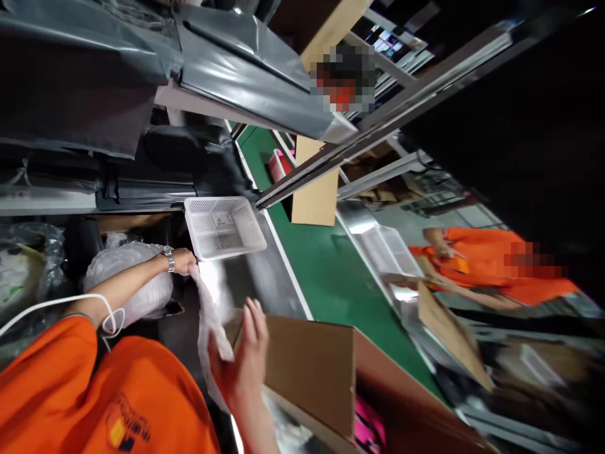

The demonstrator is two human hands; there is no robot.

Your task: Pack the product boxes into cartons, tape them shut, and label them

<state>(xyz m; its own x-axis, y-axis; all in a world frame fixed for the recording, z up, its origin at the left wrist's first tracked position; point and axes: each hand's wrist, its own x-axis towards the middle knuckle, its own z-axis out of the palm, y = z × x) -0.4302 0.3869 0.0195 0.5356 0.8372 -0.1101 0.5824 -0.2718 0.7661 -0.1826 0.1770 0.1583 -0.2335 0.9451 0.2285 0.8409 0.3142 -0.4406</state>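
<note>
My left hand (182,260), with a metal watch at the wrist, is closed on the end of a strip of bubble wrap (207,306). The strip hangs from it down toward my right hand (246,362). My right hand is raised with its fingers stretched out, and the strip passes by its thumb and palm. Behind my left forearm is a big bundle of bubble wrap (142,277). An open cardboard box (312,359) stands right of my right hand, with a pink item (367,425) inside.
A white perforated basket (224,227) sits on the metal bench beyond my left hand. Past the bench runs a green conveyor belt (326,271) carrying a cardboard box (314,183). Grey plastic sheets (250,63) lie on the shelf above. A co-worker in orange (482,258) is across the belt.
</note>
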